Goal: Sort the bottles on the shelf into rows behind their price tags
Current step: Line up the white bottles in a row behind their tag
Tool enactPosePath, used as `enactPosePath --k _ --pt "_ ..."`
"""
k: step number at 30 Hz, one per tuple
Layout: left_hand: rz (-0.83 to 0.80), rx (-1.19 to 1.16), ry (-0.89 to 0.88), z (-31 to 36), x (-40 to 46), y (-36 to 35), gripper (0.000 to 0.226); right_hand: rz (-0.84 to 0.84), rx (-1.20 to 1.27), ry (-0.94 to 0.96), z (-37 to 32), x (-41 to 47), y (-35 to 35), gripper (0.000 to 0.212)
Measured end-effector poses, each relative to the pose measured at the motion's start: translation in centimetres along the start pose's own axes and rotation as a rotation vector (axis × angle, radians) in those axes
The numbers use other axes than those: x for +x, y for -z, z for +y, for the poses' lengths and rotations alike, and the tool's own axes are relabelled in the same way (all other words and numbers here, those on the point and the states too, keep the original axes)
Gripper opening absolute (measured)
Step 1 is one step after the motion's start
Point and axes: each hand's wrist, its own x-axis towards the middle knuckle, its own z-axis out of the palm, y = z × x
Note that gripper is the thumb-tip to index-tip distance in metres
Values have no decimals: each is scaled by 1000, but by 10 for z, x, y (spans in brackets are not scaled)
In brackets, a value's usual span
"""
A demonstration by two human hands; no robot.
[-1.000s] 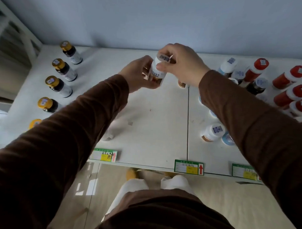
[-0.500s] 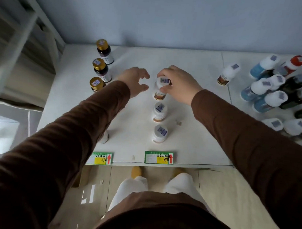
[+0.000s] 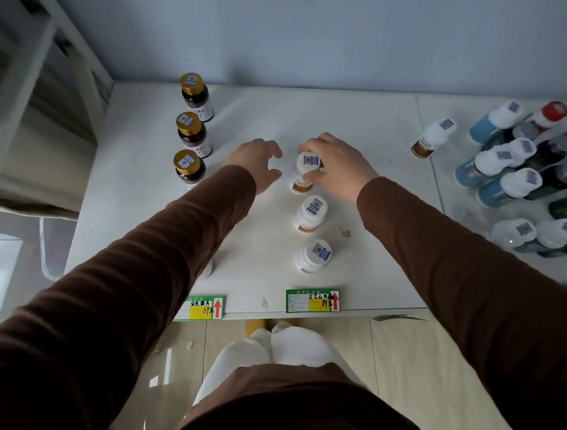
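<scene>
The white-capped bottle [image 3: 304, 173] stands upright on the shelf [image 3: 374, 147], third and rearmost in a row behind the price tag [image 3: 312, 300]. The right hand [image 3: 337, 165] grasps it around the cap from the right side. Two more white bottles, the middle one [image 3: 310, 213] and the front one [image 3: 315, 256], stand between the held bottle and that tag. The left hand [image 3: 256, 162] hovers just left of the held bottle, fingers loosely curled, grasping nothing. Further left of the tag's row, three gold-capped bottles [image 3: 190, 131] form a second row. A lone white bottle [image 3: 432, 138] stands to the right.
</scene>
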Motion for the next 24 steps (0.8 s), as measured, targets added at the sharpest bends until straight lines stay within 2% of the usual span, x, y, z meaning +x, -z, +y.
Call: enactPosePath --k 4,10,16,20,24 --pt "40 6 -44 5 5 14 35 10 136 -34 5 -3 9 62" --pt "180 -48 -201 59 24 45 33 197 150 -115 52 -25 52 41" --pt "74 -120 -279 141 51 28 44 274 82 -208 136 -41 103 36" --pt "-34 -128 -217 186 79 -12 49 194 -5 -191 192 -38 124 38" --pt "-93 -225 -46 218 106 -63 52 31 -189 -54 232 -25 124 43"
